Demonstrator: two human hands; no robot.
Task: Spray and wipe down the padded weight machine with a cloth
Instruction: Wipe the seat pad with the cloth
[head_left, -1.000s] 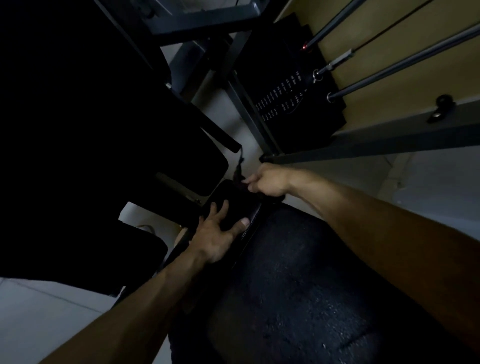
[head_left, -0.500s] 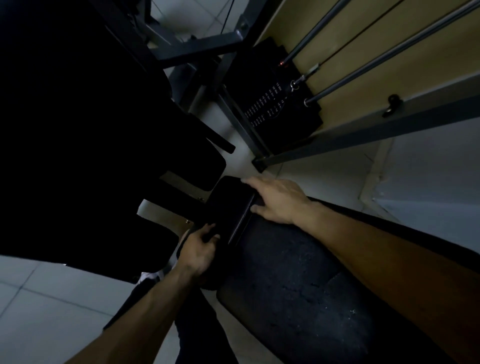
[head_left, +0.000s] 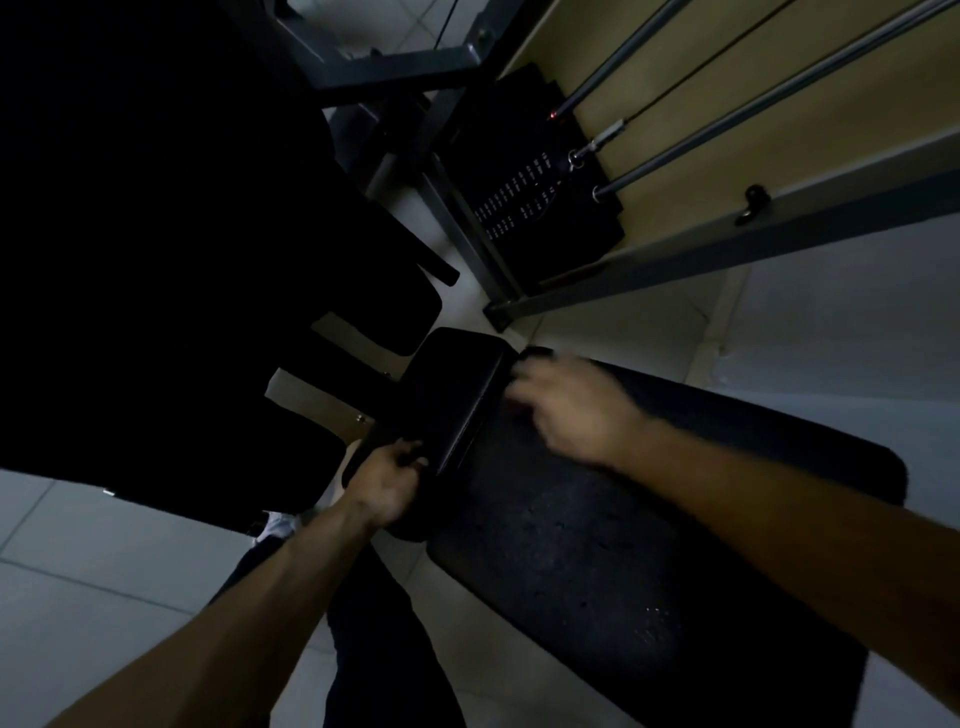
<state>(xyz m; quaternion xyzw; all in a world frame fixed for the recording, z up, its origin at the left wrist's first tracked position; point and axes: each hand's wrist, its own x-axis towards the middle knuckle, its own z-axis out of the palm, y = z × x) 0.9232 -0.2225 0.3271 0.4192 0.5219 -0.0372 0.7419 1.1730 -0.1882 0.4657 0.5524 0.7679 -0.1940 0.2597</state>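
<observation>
The machine's large black padded bench runs from the centre to the lower right. A smaller black pad sits at its far left end. My left hand grips the near corner of this small pad, fingers curled round its edge. My right hand lies on the top end of the large bench, smeared by motion, its fingers seemingly flat. A dark lump shows at its fingertips; whether it is a cloth I cannot tell. No spray bottle is in view.
A black weight stack with guide rods stands against the tan wall at the upper right. A grey frame bar runs along the floor. Dark machine parts fill the left. Pale floor tiles lie around.
My right hand slid back from the small pad's far end onto the large bench. My left hand went from lying flat on the small pad to gripping its near corner.
</observation>
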